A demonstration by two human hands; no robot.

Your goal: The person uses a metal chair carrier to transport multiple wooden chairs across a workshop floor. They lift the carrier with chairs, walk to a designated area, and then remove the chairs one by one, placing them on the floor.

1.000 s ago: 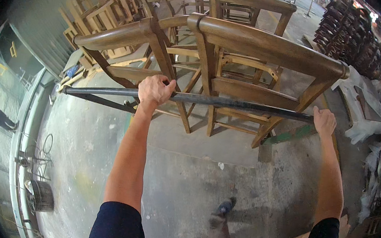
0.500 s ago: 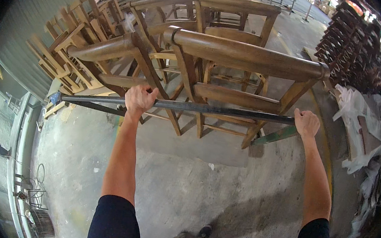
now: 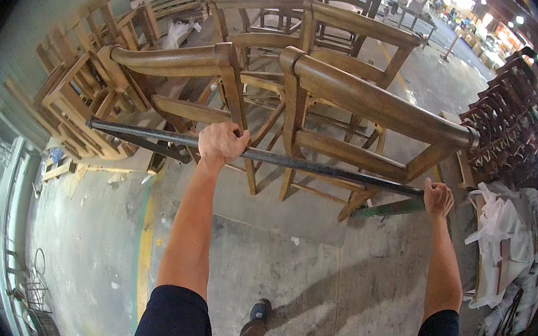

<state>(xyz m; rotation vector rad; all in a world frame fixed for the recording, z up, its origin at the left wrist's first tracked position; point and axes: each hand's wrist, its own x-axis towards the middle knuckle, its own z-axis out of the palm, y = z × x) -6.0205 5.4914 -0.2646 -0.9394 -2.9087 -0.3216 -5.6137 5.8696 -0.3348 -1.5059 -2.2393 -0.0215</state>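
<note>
Black bar: the black bar lay in front of the person, between the body and two brown wooden chairs, over the grey floor.
Left grip: the left hand was closed around the bar, a little left of its middle, knuckles upward.
Right grip: the right hand had its fingers curled around the bar's right end; how far they wrapped beneath could not be told.
Steady handling: in my judgement, good work here called for a firm hold at both places and even force from both arms, as the left hand sat near the middle and a harder push on one side could swing the bar askew.
Clearance: the knuckles were best kept off the chair backs, and the feet clear of the dark strut below the left end and the green bar below the right.
Bar's long axis: it ran crosswise, left to right, sloping down the view toward the right.
Bar's ends: the left one pointed toward the pale wooden frames, the right one toward the white plastic sheeting.
Chairs beyond: the left chair and the right chair stood upright just past the bar, top rails higher in view than it; whether they touched it could not be told.
</note>
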